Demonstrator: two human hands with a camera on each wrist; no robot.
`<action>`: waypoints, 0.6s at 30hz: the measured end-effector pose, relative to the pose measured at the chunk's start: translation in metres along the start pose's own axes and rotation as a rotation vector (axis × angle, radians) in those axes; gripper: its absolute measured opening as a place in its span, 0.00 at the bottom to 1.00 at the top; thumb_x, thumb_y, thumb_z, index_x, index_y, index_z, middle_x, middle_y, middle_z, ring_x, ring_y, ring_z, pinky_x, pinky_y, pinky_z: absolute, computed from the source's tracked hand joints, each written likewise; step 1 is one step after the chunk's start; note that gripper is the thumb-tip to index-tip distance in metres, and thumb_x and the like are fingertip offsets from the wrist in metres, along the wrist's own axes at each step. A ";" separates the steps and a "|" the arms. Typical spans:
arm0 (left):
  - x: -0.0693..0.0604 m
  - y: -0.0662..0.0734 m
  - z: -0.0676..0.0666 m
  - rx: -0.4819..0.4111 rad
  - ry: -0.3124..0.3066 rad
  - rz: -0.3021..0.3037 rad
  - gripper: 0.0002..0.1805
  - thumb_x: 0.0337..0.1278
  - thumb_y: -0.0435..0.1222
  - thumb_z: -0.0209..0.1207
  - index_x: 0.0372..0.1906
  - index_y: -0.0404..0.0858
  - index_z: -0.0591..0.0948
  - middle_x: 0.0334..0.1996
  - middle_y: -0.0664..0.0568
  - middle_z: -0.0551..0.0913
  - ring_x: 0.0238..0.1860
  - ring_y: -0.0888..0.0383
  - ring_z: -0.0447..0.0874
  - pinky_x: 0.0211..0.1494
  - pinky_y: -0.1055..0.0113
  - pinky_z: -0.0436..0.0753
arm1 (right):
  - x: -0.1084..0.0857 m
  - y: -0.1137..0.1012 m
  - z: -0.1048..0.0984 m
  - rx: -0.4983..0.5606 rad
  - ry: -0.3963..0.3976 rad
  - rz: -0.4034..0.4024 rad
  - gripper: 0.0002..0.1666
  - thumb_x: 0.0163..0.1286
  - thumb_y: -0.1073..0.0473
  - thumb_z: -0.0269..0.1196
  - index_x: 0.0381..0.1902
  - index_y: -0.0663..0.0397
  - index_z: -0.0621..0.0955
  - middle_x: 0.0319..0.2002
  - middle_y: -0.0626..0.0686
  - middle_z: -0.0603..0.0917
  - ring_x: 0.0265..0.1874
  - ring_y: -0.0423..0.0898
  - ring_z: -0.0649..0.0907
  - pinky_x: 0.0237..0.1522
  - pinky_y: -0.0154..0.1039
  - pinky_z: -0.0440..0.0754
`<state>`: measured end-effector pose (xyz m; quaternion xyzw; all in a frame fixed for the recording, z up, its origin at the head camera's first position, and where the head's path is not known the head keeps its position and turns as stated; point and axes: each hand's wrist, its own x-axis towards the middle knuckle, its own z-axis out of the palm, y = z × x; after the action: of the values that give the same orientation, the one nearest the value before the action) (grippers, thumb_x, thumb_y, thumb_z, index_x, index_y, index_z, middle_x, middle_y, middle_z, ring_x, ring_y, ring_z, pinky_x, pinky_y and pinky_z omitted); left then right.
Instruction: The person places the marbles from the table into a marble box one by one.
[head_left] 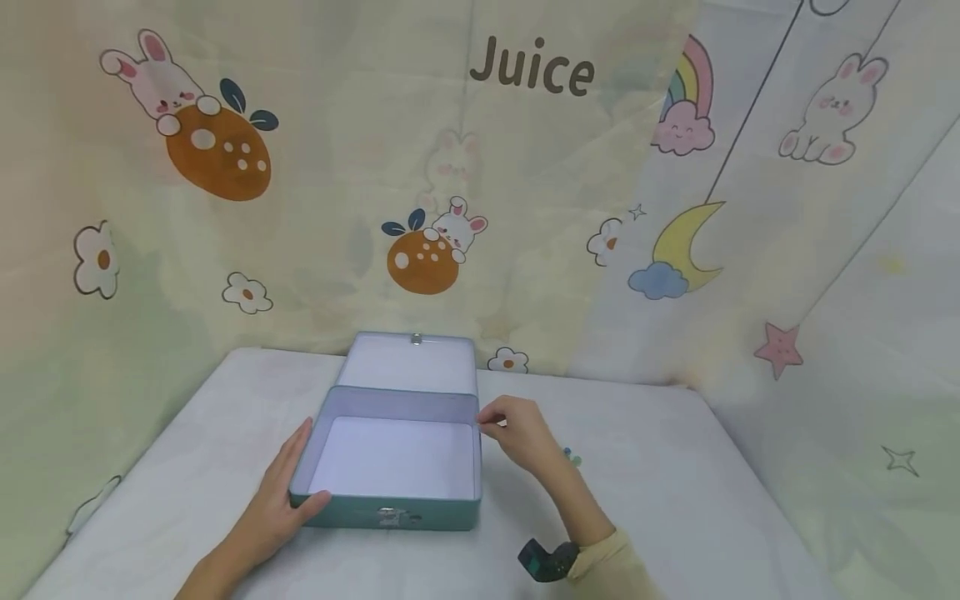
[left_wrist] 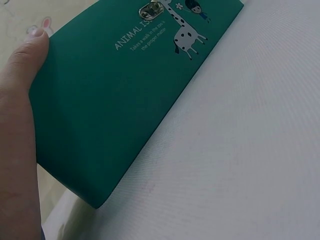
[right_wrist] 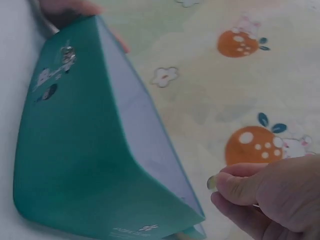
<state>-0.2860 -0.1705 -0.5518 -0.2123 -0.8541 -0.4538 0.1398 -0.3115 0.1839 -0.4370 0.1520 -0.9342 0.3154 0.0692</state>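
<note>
Right hand (head_left: 521,429) pinches a greenish piece (right_wrist: 211,183) just right of the open box (head_left: 345,515), whose inside (head_left: 397,460) lies leftward; left hand (head_left: 273,500) rests spread against its left wall (head_left: 313,454).

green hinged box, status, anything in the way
Left hand against green hinged box; right hand pinching small greenish piece by right rim; lid folded back, not in the way.

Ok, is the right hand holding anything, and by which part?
The right hand pinches a small greenish piece by one side, between thumb and finger; its other side sticks out.
</note>
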 end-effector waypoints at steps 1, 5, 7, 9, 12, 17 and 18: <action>0.000 0.000 0.000 -0.001 -0.006 -0.006 0.50 0.52 0.44 0.61 0.76 0.47 0.45 0.76 0.46 0.47 0.74 0.42 0.44 0.61 0.26 0.50 | 0.003 -0.001 0.002 -0.015 -0.034 -0.026 0.04 0.59 0.66 0.66 0.32 0.53 0.86 0.33 0.47 0.86 0.35 0.41 0.84 0.37 0.31 0.82; 0.001 -0.001 -0.002 0.003 -0.020 -0.026 0.51 0.52 0.44 0.61 0.76 0.50 0.44 0.76 0.46 0.46 0.72 0.33 0.46 0.59 0.25 0.51 | 0.017 -0.010 0.009 -0.101 -0.213 -0.128 0.04 0.60 0.64 0.66 0.32 0.52 0.86 0.32 0.45 0.86 0.33 0.37 0.82 0.37 0.28 0.80; 0.002 -0.002 -0.002 0.014 -0.016 -0.027 0.51 0.51 0.44 0.61 0.76 0.51 0.43 0.76 0.46 0.46 0.71 0.31 0.47 0.59 0.25 0.52 | 0.025 -0.013 0.011 -0.145 -0.305 -0.166 0.04 0.61 0.63 0.66 0.33 0.50 0.86 0.31 0.44 0.86 0.32 0.35 0.81 0.37 0.26 0.79; 0.003 -0.003 -0.004 0.017 -0.009 -0.019 0.51 0.51 0.44 0.60 0.76 0.51 0.44 0.75 0.45 0.47 0.71 0.31 0.47 0.59 0.25 0.51 | 0.032 -0.017 0.013 -0.175 -0.385 -0.183 0.03 0.61 0.62 0.66 0.32 0.49 0.86 0.31 0.42 0.86 0.31 0.33 0.80 0.37 0.25 0.79; 0.002 -0.003 -0.004 0.017 -0.007 -0.015 0.51 0.50 0.43 0.61 0.76 0.51 0.44 0.75 0.44 0.48 0.71 0.31 0.48 0.60 0.26 0.51 | 0.041 -0.021 0.017 -0.203 -0.488 -0.190 0.03 0.61 0.61 0.66 0.31 0.48 0.86 0.30 0.41 0.85 0.30 0.31 0.79 0.37 0.24 0.78; 0.001 -0.001 -0.001 -0.003 -0.020 -0.029 0.52 0.50 0.42 0.61 0.76 0.51 0.43 0.76 0.45 0.47 0.71 0.30 0.47 0.59 0.25 0.51 | 0.051 -0.027 0.017 -0.211 -0.600 -0.168 0.03 0.61 0.61 0.66 0.33 0.51 0.87 0.29 0.41 0.84 0.29 0.32 0.79 0.37 0.24 0.78; 0.001 -0.001 0.000 -0.006 -0.021 -0.030 0.52 0.50 0.42 0.61 0.76 0.51 0.43 0.76 0.45 0.46 0.71 0.31 0.47 0.59 0.26 0.51 | 0.053 -0.027 0.016 -0.211 -0.612 -0.164 0.04 0.61 0.61 0.66 0.34 0.52 0.87 0.29 0.41 0.84 0.30 0.32 0.80 0.37 0.24 0.78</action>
<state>-0.2876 -0.1706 -0.5520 -0.2045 -0.8572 -0.4563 0.1234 -0.3532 0.1410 -0.4220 0.3062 -0.9238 0.1500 -0.1739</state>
